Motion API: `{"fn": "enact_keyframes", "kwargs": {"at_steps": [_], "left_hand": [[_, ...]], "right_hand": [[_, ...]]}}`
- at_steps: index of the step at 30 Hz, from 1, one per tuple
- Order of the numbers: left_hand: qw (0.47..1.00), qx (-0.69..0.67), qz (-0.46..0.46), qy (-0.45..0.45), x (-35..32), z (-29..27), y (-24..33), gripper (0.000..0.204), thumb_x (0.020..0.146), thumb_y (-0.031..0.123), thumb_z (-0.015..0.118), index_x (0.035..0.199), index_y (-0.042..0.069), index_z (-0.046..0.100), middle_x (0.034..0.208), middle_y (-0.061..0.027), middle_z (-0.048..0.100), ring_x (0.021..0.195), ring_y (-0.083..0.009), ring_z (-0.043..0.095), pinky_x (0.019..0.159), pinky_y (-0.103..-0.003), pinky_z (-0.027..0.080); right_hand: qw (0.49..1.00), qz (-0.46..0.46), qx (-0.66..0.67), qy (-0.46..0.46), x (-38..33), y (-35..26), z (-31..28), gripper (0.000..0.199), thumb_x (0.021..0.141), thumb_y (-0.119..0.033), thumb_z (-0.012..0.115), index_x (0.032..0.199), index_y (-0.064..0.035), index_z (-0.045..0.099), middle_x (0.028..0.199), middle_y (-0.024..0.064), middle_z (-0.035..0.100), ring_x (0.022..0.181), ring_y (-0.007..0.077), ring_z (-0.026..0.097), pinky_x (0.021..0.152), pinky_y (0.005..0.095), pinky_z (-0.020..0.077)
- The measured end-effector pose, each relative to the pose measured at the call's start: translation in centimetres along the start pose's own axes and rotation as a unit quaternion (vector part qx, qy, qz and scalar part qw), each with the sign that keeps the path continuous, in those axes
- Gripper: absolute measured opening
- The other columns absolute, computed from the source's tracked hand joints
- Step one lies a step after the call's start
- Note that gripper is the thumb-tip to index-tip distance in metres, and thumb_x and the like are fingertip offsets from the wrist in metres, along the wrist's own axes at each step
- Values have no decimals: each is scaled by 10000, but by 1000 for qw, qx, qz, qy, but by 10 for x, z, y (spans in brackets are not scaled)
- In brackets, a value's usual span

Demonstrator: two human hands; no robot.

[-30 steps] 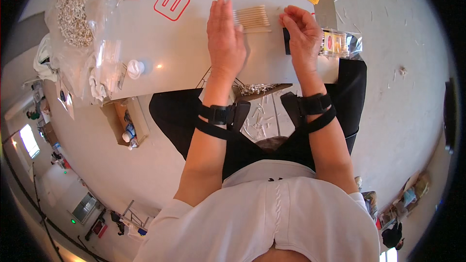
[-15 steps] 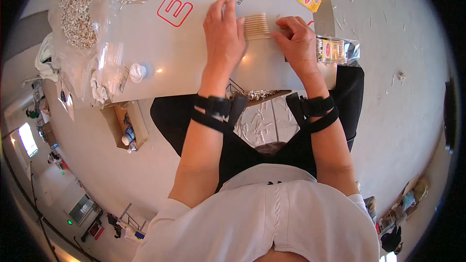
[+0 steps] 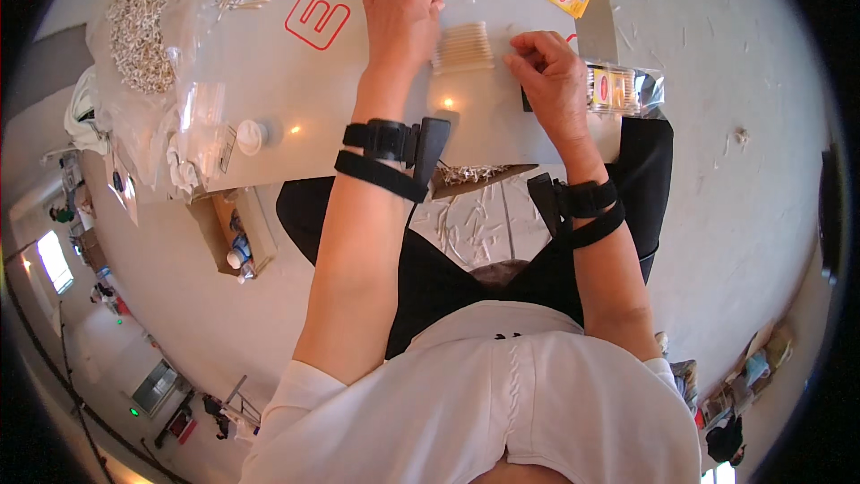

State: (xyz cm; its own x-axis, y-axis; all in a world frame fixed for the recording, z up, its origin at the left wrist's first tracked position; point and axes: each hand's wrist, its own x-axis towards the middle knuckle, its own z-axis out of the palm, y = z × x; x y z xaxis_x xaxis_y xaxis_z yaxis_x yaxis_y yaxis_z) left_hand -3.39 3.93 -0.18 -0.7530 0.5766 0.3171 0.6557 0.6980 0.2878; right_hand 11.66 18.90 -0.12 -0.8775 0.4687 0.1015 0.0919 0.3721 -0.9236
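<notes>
Head view: the swab row (image 3: 464,47) has sticks lying sideways; just right, the nearer right hand (image 3: 551,76) half-curls, visibly ungripping; beyond its left, the left hand (image 3: 401,20) curls, contents hidden.

Worn on the person's head, the left camera of a side-by-side pair is looking steeply down from above the shoulders. It is hanging closest to the white shirt (image 3: 475,385), which is filling the near middle, and is facing the left hand (image 3: 401,20) and right hand (image 3: 550,79) farther off, over the table (image 3: 322,103) at the far side. Its fisheye lens is taking in floor (image 3: 735,215) to left and right, bending straight edges.
</notes>
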Motion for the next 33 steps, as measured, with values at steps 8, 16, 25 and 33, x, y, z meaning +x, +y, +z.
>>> {"fn": "enact_keyframes", "kwargs": {"at_steps": [8,16,25,33], "left_hand": [[999,-29,-3,-42,-25,-18,13,84,803,95,661,868,143,684,934,-29,584,976,-284,517,839,-430,431],[999,-45,17,18,-59,-22,39,503,876,204,622,1334,39,494,1399,-156,459,1308,-368,397,1071,-514,315],[994,34,-41,-90,-83,-15,51,690,913,328,606,1482,64,320,1554,-139,292,1453,-284,239,1149,-578,143],[995,35,-35,-88,-83,-12,50,648,903,285,623,1455,70,361,1545,-135,309,1444,-286,260,1146,-580,157]], "right_hand": [[999,-6,-34,-26,-5,-6,-1,213,709,-8,709,914,7,652,828,105,606,669,214,603,633,310,507],[999,-8,-38,-6,-9,-7,-3,228,700,-5,714,920,3,653,827,111,601,683,237,613,637,329,514],[988,-59,-136,-50,-4,-9,1,172,745,-92,700,898,-45,637,845,116,622,733,317,638,642,401,514],[984,-58,-164,-37,-4,-8,4,118,786,-151,684,864,-75,641,823,100,626,716,319,640,619,406,512]]}}
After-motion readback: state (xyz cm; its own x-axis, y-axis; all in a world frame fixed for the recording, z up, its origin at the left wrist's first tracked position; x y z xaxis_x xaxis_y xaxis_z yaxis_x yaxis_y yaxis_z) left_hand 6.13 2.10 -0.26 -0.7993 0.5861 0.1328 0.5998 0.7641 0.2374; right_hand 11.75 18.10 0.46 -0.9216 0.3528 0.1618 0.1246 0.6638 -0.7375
